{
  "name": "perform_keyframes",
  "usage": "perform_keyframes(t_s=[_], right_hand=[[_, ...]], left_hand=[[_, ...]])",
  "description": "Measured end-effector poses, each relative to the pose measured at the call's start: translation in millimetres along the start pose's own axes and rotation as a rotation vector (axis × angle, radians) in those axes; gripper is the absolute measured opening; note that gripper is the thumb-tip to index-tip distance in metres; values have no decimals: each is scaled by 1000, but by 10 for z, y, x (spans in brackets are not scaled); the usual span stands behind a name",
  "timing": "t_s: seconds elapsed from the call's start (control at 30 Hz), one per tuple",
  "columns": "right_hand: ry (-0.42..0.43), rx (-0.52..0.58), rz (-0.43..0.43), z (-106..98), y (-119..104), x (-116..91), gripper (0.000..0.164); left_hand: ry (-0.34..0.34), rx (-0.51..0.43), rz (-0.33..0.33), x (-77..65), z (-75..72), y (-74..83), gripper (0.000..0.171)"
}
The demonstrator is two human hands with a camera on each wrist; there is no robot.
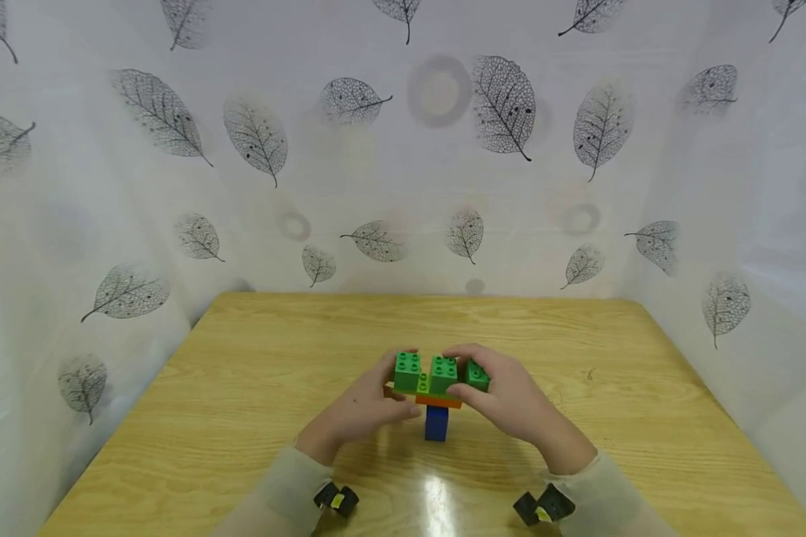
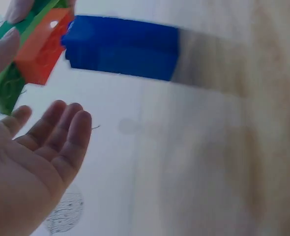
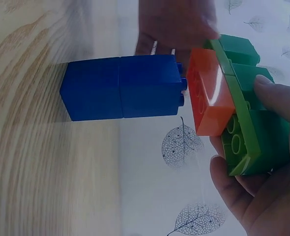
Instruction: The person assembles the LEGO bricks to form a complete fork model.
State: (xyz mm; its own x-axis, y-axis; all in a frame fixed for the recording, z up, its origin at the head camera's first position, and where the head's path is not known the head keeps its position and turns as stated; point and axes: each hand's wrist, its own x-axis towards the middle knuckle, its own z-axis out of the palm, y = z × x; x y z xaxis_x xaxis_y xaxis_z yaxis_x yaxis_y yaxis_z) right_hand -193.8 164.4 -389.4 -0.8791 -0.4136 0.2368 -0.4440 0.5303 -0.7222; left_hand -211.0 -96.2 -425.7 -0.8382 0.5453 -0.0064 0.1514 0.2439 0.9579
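Observation:
Two blue building bricks (image 3: 120, 88) are stacked as a column, the lower one on the table. Over their exposed studs sits a tilted orange brick (image 3: 211, 93); whether it touches the studs I cannot tell. On the orange brick lies a light green plate (image 3: 243, 132) bearing three green bricks (image 1: 444, 374). My right hand (image 1: 510, 391) grips this green part, thumb against a green brick and fingers by the plate's right end. At the left end my left hand (image 1: 359, 410) stays close, fingers extended in the left wrist view; any contact there is unclear.
The wood-grain table (image 1: 295, 328) has a leaf-print sheet (image 1: 389, 164) behind it and along both sides. A black wrist strap piece (image 1: 336, 498) shows on the left sleeve, another black strap piece (image 1: 544, 505) on the right one.

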Motion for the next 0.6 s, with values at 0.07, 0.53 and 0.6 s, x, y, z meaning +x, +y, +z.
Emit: perform_keyframes(t_s=[0.07, 0.53, 0.6], right_hand=[[1, -6, 1, -7, -12, -6, 46], [-25, -85, -46, 12, 10, -6, 44], [-28, -88, -49, 14, 10, -10, 44]], left_hand=[[29, 34, 33, -18, -40, 57, 79], [68, 345, 149, -73, -80, 207, 53], [66, 357, 153, -78, -82, 215, 52]])
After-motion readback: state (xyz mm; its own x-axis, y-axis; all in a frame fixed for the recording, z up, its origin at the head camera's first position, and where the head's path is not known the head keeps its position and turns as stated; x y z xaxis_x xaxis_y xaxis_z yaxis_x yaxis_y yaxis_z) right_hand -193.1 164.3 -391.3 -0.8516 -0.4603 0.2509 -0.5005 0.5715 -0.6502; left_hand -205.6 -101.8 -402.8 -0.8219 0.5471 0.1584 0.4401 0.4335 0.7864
